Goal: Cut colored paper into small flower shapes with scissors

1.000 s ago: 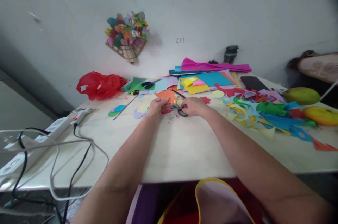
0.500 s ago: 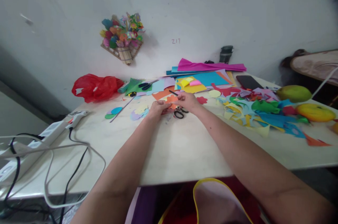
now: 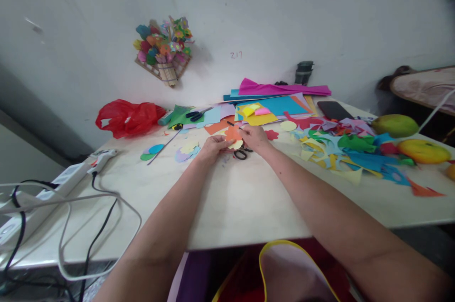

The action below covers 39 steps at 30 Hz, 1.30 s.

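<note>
An orange paper flower cutout (image 3: 232,132) and a pale yellow paper cutout (image 3: 236,144) overlap between my hands, above the middle of the table. My left hand (image 3: 214,146) pinches them from the left. On the other side, my right hand (image 3: 254,136) is closed around a thin dark pen-like stick (image 3: 231,123), whose end points left over the orange flower. Black-handled scissors (image 3: 240,155) lie just under my hands, their blades hidden. A red paper flower (image 3: 272,134) rests to the right of my right hand.
Round paper cutouts (image 3: 156,149) and layered flower cutouts (image 3: 186,151) lie to the left. Paper scraps (image 3: 330,150) and mangoes (image 3: 424,151) cover the right side. Coloured sheets (image 3: 270,105), a second pair of scissors (image 3: 195,115) and a red bag (image 3: 130,117) are behind. A power strip (image 3: 67,176) trails cables.
The pale yellow cutout now shows below the orange flower, which has tilted up a little in my hands. Both hands stay in nearly the same place.
</note>
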### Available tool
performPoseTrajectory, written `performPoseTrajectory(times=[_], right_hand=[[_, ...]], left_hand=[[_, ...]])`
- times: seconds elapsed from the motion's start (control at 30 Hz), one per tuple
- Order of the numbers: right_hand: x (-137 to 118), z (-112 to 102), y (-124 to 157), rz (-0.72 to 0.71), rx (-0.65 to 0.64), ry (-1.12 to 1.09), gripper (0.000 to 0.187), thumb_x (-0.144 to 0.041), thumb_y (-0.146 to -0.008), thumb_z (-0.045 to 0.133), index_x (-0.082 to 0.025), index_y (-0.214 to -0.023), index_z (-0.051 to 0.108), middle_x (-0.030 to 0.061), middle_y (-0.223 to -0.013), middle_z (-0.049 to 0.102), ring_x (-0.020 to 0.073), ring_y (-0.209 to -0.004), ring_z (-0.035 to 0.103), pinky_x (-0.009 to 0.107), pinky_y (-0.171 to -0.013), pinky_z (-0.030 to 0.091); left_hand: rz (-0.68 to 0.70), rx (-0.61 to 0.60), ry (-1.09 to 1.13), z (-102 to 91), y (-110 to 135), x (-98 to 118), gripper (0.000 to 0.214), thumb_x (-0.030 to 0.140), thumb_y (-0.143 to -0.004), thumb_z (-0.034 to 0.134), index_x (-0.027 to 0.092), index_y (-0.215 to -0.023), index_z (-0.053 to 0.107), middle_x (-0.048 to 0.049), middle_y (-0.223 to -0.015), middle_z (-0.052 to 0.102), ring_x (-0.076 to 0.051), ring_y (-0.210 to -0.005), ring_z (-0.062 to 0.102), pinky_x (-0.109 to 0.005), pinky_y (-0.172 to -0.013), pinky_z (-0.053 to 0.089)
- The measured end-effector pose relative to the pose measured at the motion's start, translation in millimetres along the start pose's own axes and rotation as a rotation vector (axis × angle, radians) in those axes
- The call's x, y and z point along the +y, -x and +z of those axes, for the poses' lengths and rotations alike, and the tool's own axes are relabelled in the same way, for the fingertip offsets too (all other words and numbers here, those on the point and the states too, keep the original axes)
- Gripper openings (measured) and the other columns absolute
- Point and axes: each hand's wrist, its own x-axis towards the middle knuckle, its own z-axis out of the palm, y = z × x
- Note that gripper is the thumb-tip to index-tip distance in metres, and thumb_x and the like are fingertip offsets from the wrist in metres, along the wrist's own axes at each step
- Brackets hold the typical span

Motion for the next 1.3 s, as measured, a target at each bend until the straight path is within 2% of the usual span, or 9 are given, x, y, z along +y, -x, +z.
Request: performPoseTrajectory(times=[0.17,0.37,0.53,0.67,0.77,0.83,0.93,1.07,1.3], right_hand=[[1.1,-1.6,0.0,0.020,0.059,0.001,0.040,-0.040,-0.091,0.044,-0.019,-0.066,0.067,0.0036,-0.066,0.065,0.0169,-0.069,0.058,0.025,-0.055,0.031],[21.0,-14.9,-10.5,0.259,0.228,0.087,0.044,-0.046,-0.092,0.040,-0.018,-0.075,0.070,0.0080,-0.079,0.070,0.0188,-0.070,0.056,0.026,-0.054,0.029],[42.7,-22.5,-18.7,0.395,0.186,0.170,0.042,-0.042,-0.093,0.038,-0.019,-0.096,0.074,0.0131,-0.100,0.071,0.0253,-0.086,0.061,0.030,-0.063,0.038],[45.8,-22.4,-20.2,0.339,0.237,0.262,0.038,-0.037,-0.088,0.049,-0.018,-0.113,0.070,0.0149,-0.118,0.066,0.0298,-0.106,0.059,0.038,-0.084,0.041],[37.8,-21.1,-18.1,0.261,0.245,0.261,0.032,-0.035,-0.087,0.050,-0.018,-0.103,0.072,0.0131,-0.110,0.069,0.0287,-0.105,0.059,0.039,-0.089,0.039],[30.0,-19.2,-15.3,0.240,0.178,0.183,0.028,-0.036,-0.086,0.051,-0.019,-0.089,0.074,0.0099,-0.094,0.072,0.0256,-0.095,0.063,0.035,-0.082,0.043],[18.3,-13.7,-9.7,0.192,0.026,-0.131,0.033,-0.042,-0.084,0.053,-0.017,-0.071,0.071,0.0068,-0.075,0.071,0.0209,-0.077,0.064,0.029,-0.068,0.045],[6.3,-3.5,-1.7,0.157,-0.180,-0.571,0.026,-0.037,-0.079,0.062,-0.015,-0.065,0.068,0.0060,-0.070,0.070,0.0138,-0.065,0.061,0.026,-0.066,0.048],[0.5,9.7,2.0,0.174,-0.198,-0.683,0.011,-0.022,-0.073,0.067,-0.016,-0.064,0.066,0.0036,-0.070,0.072,0.0109,-0.059,0.058,0.025,-0.067,0.051]], left_hand=[[-0.001,0.021,-0.017,2.7,0.3,0.0,0.033,0.022,-0.050,0.089,0.013,-0.062,0.060,-0.0034,-0.062,0.067,-0.018,-0.057,0.068,-0.029,-0.059,0.056],[0.011,0.058,-0.045,0.2,-2.3,-1.0,0.038,0.028,-0.050,0.090,0.014,-0.058,0.056,-0.0067,-0.063,0.069,-0.019,-0.058,0.068,-0.027,-0.056,0.054],[0.011,0.066,-0.013,0.2,0.9,2.5,0.036,0.030,-0.052,0.088,0.014,-0.062,0.057,-0.0078,-0.068,0.071,-0.021,-0.065,0.071,-0.027,-0.059,0.055],[0.019,0.102,0.025,0.4,1.4,3.2,0.035,0.027,-0.055,0.087,0.014,-0.064,0.056,-0.0070,-0.067,0.070,-0.019,-0.063,0.070,-0.026,-0.059,0.056],[0.012,0.148,0.055,0.3,0.7,3.8,0.034,0.025,-0.056,0.087,0.015,-0.064,0.056,-0.0066,-0.068,0.070,-0.018,-0.058,0.068,-0.026,-0.057,0.056],[0.008,0.173,0.079,0.5,0.6,4.7,0.034,0.025,-0.056,0.087,0.015,-0.065,0.055,-0.0056,-0.067,0.070,-0.018,-0.057,0.068,-0.026,-0.055,0.056],[0.043,0.190,0.127,0.6,0.4,5.7,0.035,0.024,-0.055,0.086,0.015,-0.064,0.054,-0.0046,-0.066,0.069,-0.018,-0.059,0.069,-0.026,-0.057,0.056],[0.087,0.189,0.166,0.2,-0.3,5.8,0.033,0.021,-0.057,0.085,0.015,-0.063,0.054,-0.0046,-0.070,0.070,-0.018,-0.065,0.070,-0.027,-0.063,0.057],[0.052,0.177,0.137,1.0,0.2,5.2,0.029,0.024,-0.060,0.083,0.015,-0.067,0.057,-0.0046,-0.067,0.069,-0.016,-0.058,0.067,-0.027,-0.059,0.056]])
